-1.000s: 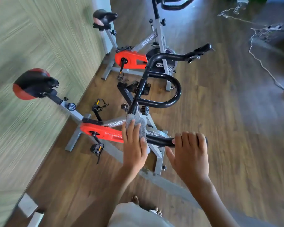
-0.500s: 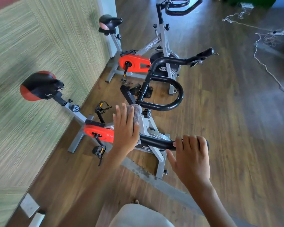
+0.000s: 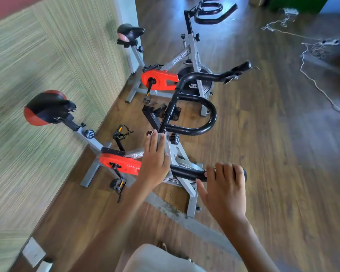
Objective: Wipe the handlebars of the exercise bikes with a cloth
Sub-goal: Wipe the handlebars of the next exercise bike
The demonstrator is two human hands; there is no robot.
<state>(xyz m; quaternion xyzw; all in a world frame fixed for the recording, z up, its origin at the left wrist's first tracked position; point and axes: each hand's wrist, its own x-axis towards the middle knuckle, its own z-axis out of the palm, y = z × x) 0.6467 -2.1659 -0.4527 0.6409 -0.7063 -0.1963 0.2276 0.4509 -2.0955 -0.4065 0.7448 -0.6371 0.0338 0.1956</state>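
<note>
Under the left hand (image 3: 155, 160), fingers flat, the cloth (image 3: 162, 139) presses on the handlebar (image 3: 186, 172); the right hand (image 3: 226, 190) grips its end.

The grey frame tube (image 3: 182, 55) of the far exercise bike (image 3: 193, 46) reads "NNER BIKE" in white, the sloping tube (image 3: 137, 154) of the near exercise bike (image 3: 90, 141) reads "SPINN", and its red chain guard (image 3: 116, 160) reads "CALLI", each marking only partly visible.

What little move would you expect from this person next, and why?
Probably slide the left hand and its grey cloth farther up the black handlebar, toward the loop. The cloth sits just below the loop, while the right hand steadies the near grip.
</note>
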